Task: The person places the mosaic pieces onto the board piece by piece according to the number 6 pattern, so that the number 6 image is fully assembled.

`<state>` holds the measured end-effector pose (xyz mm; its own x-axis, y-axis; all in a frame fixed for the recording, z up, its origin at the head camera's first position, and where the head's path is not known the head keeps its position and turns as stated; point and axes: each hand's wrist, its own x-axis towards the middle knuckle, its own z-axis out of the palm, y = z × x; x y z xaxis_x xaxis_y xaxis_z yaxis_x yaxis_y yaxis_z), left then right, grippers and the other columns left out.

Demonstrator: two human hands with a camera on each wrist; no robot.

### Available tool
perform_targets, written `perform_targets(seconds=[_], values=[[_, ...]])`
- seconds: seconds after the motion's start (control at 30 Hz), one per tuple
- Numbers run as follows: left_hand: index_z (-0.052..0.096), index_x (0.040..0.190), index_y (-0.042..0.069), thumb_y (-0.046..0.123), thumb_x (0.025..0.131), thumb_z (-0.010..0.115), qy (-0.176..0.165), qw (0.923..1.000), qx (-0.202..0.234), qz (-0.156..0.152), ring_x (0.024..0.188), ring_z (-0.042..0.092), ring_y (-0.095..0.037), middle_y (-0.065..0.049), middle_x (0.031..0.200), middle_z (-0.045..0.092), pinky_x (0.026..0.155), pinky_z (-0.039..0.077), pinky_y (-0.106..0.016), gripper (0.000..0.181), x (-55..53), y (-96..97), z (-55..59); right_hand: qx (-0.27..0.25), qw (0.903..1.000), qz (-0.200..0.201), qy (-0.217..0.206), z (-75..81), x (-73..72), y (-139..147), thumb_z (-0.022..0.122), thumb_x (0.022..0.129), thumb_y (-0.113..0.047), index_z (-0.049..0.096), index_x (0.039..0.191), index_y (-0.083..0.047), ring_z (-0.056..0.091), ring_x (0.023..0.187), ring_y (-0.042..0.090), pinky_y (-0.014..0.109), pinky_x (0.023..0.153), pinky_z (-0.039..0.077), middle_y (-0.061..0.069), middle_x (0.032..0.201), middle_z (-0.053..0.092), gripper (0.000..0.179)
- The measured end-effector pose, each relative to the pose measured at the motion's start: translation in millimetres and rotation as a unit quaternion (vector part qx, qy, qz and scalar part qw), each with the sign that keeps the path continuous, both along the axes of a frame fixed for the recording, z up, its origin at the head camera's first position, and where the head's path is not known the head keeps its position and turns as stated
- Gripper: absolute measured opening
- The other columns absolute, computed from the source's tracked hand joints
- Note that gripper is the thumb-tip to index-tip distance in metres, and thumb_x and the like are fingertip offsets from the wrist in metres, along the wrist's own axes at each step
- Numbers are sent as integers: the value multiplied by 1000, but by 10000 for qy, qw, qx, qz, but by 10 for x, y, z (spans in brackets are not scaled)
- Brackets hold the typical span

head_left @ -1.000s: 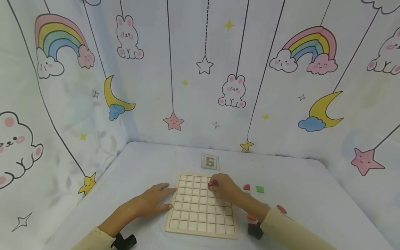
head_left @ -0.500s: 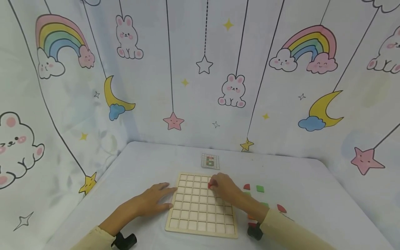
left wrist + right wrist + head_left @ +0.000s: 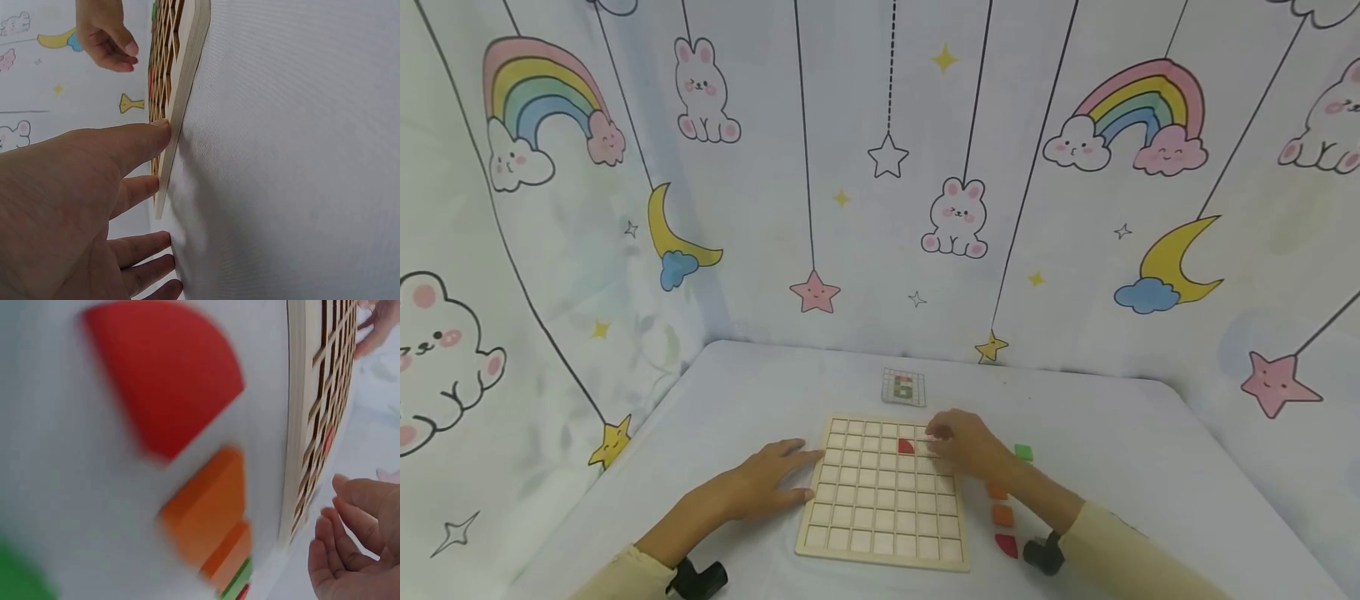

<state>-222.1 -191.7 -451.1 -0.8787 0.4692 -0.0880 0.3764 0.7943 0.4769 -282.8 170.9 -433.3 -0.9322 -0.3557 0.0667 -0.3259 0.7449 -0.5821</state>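
A wooden grid board [image 3: 880,563] lies on the white table in the head view. One red quarter-circle tile [image 3: 906,447] sits in a cell of its second row from the back, right of centre. My left hand [image 3: 763,483] is at the board's left side, fingers spread; the thumb [image 3: 140,142] and index fingertip touch its edge in the left wrist view. Over the board's back right corner hovers my right hand [image 3: 970,446], just right of the red tile. Its fingers [image 3: 331,544] are loosely bent, with nothing visible between them in the right wrist view.
Right of the board lie loose tiles: a green square [image 3: 1023,452], an orange tile [image 3: 1003,516] and a red quarter-circle [image 3: 1006,546]. My right forearm covers part of that area. Behind the board lies a small pattern card [image 3: 903,387]. A printed curtain [image 3: 865,225] stands behind the table.
My right hand has let go of the red tile and moved right, leaving the tile in the board's cell. The left hand has stayed at the board's edge.
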Motion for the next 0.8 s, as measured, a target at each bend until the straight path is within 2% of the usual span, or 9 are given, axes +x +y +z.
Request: perform_targets(seconds=[0.27, 0.47, 0.63, 0.8], values=[[52, 157, 17, 45, 102, 70, 51, 10000, 53, -62, 149, 37, -53, -28, 162, 39, 115, 36, -72, 65, 14, -13, -4, 12, 9990, -421, -127, 17, -71, 680, 78, 97, -18, 72, 126, -6, 68, 107, 23, 42, 90, 60, 8, 116, 74, 32], [52, 157, 17, 46, 102, 69, 52, 9999, 52, -72, 149, 36, -52, -27, 162, 39, 115, 36, -73, 65, 17, -12, 1, 88, 9960, -847, -265, -12, -56, 1118, 75, 99, -27, 68, 134, -6, 67, 111, 28, 46, 92, 62, 13, 124, 72, 42], [52, 157, 16, 45, 102, 69, 30, 9999, 65, -82, 149, 36, -53, -28, 162, 39, 115, 36, -73, 64, 19, -12, 5, 45, 9930, -1038, -565, -49, -33, 1352, 75, 99, -30, 66, 136, -4, 65, 114, 29, 50, 98, 60, 16, 128, 70, 47], [52, 157, 15, 45, 103, 68, 89, 9998, 77, -165, 148, 37, -54, -29, 161, 39, 114, 36, -73, 64, 7, -15, -9, 62, 9906, -1084, -826, -82, -12, 1447, 80, 95, -27, 65, 136, -3, 63, 118, 31, 53, 103, 56, 16, 130, 69, 50]])
